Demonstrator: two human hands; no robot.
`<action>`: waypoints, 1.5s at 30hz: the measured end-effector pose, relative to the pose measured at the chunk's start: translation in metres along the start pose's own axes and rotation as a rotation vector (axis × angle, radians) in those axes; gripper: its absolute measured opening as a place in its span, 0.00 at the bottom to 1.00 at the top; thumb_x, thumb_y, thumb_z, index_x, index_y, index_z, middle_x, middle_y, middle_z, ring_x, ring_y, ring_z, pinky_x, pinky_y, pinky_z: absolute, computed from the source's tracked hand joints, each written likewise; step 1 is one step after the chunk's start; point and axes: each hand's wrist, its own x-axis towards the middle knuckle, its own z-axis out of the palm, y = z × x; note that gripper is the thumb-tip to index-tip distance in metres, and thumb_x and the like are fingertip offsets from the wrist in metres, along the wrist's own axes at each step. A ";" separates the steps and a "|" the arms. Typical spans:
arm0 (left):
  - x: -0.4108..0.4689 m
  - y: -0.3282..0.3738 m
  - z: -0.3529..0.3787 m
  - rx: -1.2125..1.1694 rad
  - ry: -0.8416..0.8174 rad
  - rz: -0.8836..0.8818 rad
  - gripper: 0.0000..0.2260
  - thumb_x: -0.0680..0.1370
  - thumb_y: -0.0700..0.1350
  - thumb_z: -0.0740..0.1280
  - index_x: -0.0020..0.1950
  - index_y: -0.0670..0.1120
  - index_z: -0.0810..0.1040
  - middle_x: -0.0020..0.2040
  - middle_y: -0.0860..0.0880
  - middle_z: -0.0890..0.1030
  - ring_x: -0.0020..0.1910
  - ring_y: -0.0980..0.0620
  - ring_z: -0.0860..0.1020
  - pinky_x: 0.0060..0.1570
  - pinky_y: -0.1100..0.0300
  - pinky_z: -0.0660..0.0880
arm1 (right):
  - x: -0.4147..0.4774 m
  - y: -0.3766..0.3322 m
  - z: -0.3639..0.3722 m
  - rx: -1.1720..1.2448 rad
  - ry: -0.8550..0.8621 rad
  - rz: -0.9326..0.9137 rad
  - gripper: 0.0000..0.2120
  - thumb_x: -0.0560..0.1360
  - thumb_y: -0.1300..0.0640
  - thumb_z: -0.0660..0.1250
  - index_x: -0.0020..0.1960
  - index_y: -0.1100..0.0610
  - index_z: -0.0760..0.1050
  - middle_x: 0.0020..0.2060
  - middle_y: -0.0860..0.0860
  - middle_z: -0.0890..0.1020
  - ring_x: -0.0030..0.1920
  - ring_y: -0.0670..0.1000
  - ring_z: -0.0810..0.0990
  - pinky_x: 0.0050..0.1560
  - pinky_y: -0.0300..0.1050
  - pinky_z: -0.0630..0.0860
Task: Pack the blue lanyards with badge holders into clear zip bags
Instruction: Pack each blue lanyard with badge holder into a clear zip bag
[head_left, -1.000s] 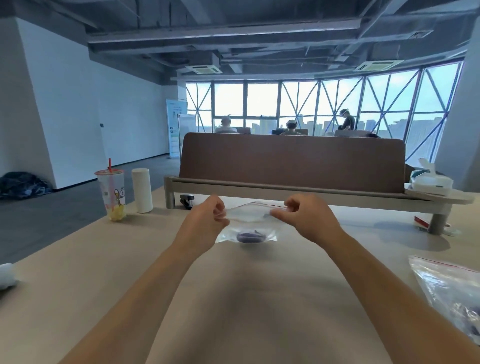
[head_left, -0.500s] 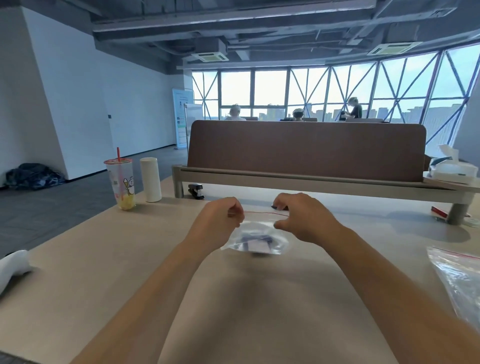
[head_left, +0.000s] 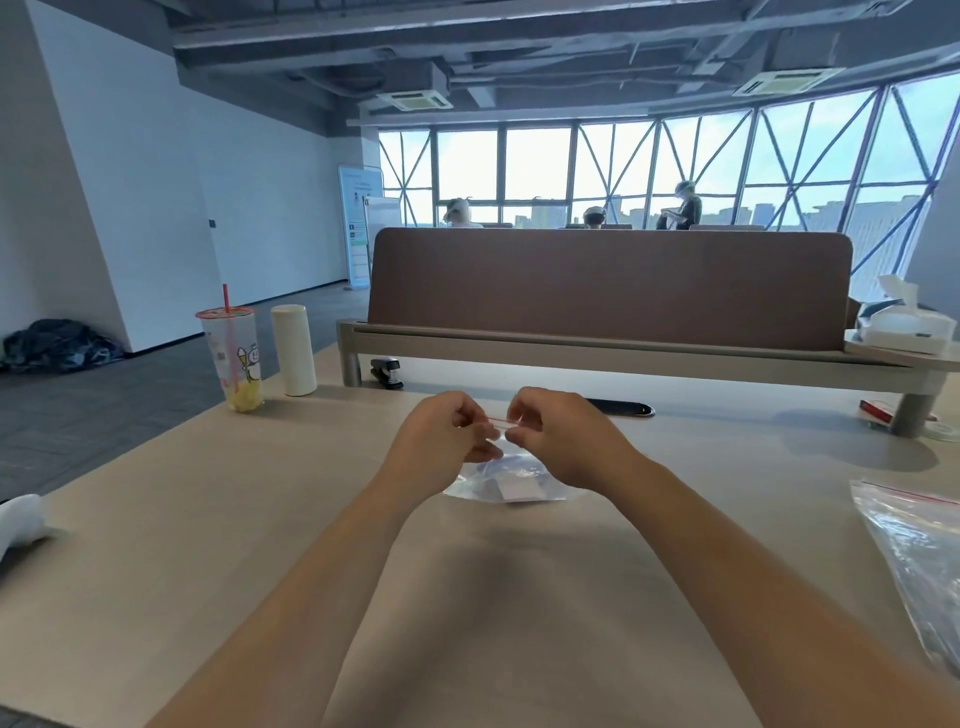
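The small clear zip bag with a red seal strip (head_left: 511, 480) hangs from both hands. Its lower end is at the pale wooden surface (head_left: 260, 519), though I cannot tell whether it rests there. Inside it lie a bluish lanyard (head_left: 487, 484), blurred, and a white-carded badge holder (head_left: 520, 489), so filling looks done and the step in hand is closing the seal.

The left hand (head_left: 441, 436) has its grip pinched on the strip, thumb against fingertips. The right hand (head_left: 561, 441) pinches the same strip just beside it, with only a short stretch of red line showing between them.

The next move likely calls for running the pinch outward along the strip to each corner, pressing until the track is mated along its whole length. The packed bag can then be set aside and another taken.

Half a second ago the hands were well apart, near the two ends of the strip. They have since closed in toward its middle, and the bag now hangs lower and nearer the person.

At the right edge lies a larger crinkled clear plastic bag with a red strip (head_left: 914, 540), well apart from the hands.
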 end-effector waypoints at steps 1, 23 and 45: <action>-0.001 0.001 0.000 0.010 -0.011 0.010 0.03 0.80 0.36 0.66 0.46 0.40 0.77 0.42 0.43 0.85 0.35 0.48 0.85 0.43 0.60 0.82 | 0.000 0.000 0.001 0.015 0.002 -0.007 0.02 0.79 0.53 0.66 0.49 0.50 0.76 0.46 0.47 0.81 0.44 0.49 0.78 0.48 0.47 0.78; -0.008 -0.012 -0.022 0.145 0.128 0.046 0.06 0.78 0.40 0.67 0.41 0.44 0.80 0.39 0.48 0.82 0.35 0.56 0.74 0.35 0.64 0.68 | -0.005 0.024 0.001 -0.010 -0.034 0.057 0.07 0.80 0.51 0.64 0.53 0.51 0.79 0.48 0.49 0.83 0.44 0.48 0.80 0.48 0.42 0.77; -0.033 -0.014 0.014 0.626 0.040 0.249 0.04 0.78 0.46 0.67 0.45 0.50 0.82 0.42 0.53 0.79 0.44 0.51 0.77 0.42 0.60 0.70 | -0.042 0.020 0.001 -0.249 -0.016 -0.008 0.09 0.79 0.47 0.63 0.48 0.49 0.79 0.42 0.47 0.82 0.42 0.50 0.77 0.44 0.47 0.77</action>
